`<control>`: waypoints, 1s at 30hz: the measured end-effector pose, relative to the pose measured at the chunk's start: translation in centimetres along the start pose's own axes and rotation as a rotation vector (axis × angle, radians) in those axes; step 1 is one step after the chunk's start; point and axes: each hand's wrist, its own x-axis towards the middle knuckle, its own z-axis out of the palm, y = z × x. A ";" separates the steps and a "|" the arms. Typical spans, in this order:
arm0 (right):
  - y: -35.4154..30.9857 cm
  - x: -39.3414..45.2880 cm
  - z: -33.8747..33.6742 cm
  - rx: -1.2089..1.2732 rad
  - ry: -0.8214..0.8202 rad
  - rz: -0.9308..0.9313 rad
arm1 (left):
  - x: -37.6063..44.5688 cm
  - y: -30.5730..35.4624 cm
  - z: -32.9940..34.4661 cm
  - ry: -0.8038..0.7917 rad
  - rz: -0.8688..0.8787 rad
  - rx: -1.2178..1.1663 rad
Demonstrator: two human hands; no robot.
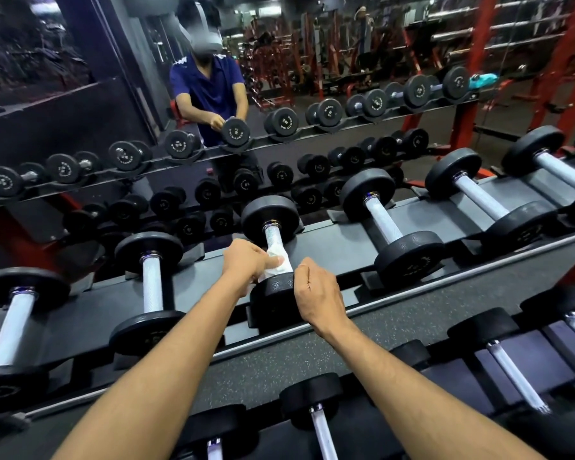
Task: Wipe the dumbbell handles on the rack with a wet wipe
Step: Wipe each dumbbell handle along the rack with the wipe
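Two bare forearms are stretched forward from the bottom edge over a lower shelf of black dumbbells with chrome handles (319,429). On the grey metal upper shelf of the rack (316,250), dumbbells are laid in a row with their handles pointing away from the camera. At far left a black round-headed dumbbell with a pale knurled handle (12,327) is seen, and just beside it a second one (152,283). Next, the left hand (246,263) is held over the handle of the middle black dumbbell (270,224); its fingers are curled round a white wet wipe (279,258), which is wrapped about the near part of that handle. Just to the right, the right hand (316,290) is set on the near head of the same dumbbell, fingers curled over its top edge. Further right, two more dumbbells (384,224) are ranged along the shelf. Behind the rack a wall mirror (80,127) is mounted, in which the person and the dumbbells are reflected.
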 end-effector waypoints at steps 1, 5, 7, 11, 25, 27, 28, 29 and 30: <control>0.0 0.0 0.0 -0.001 0.002 0.008 | 0.2 -0.1 0.0 -0.007 -0.010 -0.005; -0.1 0.1 0.1 -0.011 0.002 0.002 | 1.6 1.2 0.1 0.114 -0.018 -0.061; 0.0 0.1 0.1 -0.005 0.004 -0.005 | 1.9 1.9 0.3 0.164 -0.011 -0.124; 0.3 0.1 0.3 -0.024 -0.009 -0.041 | 1.4 1.2 0.8 0.077 -0.081 -0.151; 0.2 0.2 0.2 -0.023 -0.018 -0.012 | 1.9 0.0 0.8 -0.178 -0.219 -0.354; -0.1 0.2 0.2 0.002 -0.007 0.003 | 1.1 -1.1 0.4 -0.294 -0.228 -0.373; -0.1 0.2 0.2 0.007 -0.002 0.002 | 1.3 -1.4 0.2 -0.328 -0.231 -0.394; -0.1 0.2 0.2 0.002 0.002 -0.009 | 1.5 -1.2 0.1 -0.334 -0.248 -0.439; -0.1 0.3 0.2 -0.013 -0.002 -0.024 | 2.1 -0.8 0.3 -0.310 -0.282 -0.518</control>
